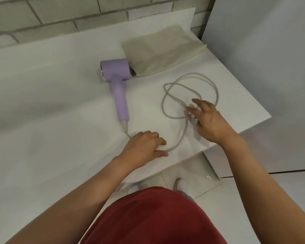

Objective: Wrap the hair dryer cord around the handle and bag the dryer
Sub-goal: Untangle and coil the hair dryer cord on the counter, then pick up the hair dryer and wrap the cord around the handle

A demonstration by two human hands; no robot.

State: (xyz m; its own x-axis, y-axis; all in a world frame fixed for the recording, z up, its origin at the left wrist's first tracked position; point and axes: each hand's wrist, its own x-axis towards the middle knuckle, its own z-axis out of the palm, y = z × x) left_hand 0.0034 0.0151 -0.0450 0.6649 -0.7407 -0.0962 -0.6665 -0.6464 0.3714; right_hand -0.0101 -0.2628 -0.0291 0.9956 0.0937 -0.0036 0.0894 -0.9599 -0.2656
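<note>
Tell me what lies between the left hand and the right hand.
Head view: a curved run of grey cord lies on the table between the left hand and right hand; nothing else.

Both our forearms are bare and reach forward from the bottom of the view, the left from the lower left, the right from the lower right.

Left hand (144,145): palm down, knuckles up, fingers curled, thumb beneath them. The cord (192,73) runs through this grip and comes out between thumb and fingers.

Right hand (208,118): further forward and off to the right of the left hand, palm down, fingers spread and loosely extended, index furthest out. Its fingertips (189,108) are blurred, so we cannot tell whether they touch anything. The hands are apart.
</note>
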